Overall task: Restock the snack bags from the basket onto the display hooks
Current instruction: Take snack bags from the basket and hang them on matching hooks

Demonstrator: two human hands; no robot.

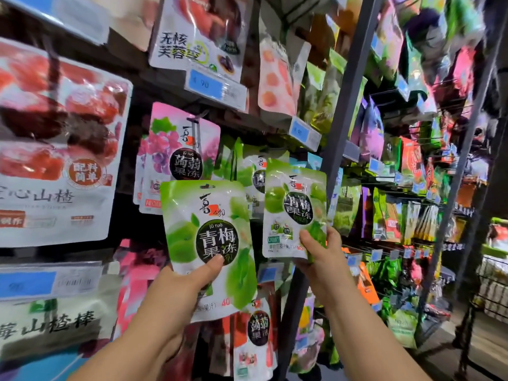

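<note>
My left hand (181,287) grips a green plum jelly bag (203,224) by its lower part, thumb across the front, holding it upright before the rack. My right hand (320,254) pinches the bottom right corner of a second, identical green bag (294,199), raised further right and closer to the hooks. Behind both, more green bags (250,166) hang on a display hook, next to pink grape jelly bags (178,149). The basket is out of view.
Large red hawthorn packs (55,138) hang at the left. Blue price tags (206,85) sit on the hook ends above. A grey upright post (341,105) divides this rack from another packed with snack bags (406,166). A wire cart (494,287) stands far right.
</note>
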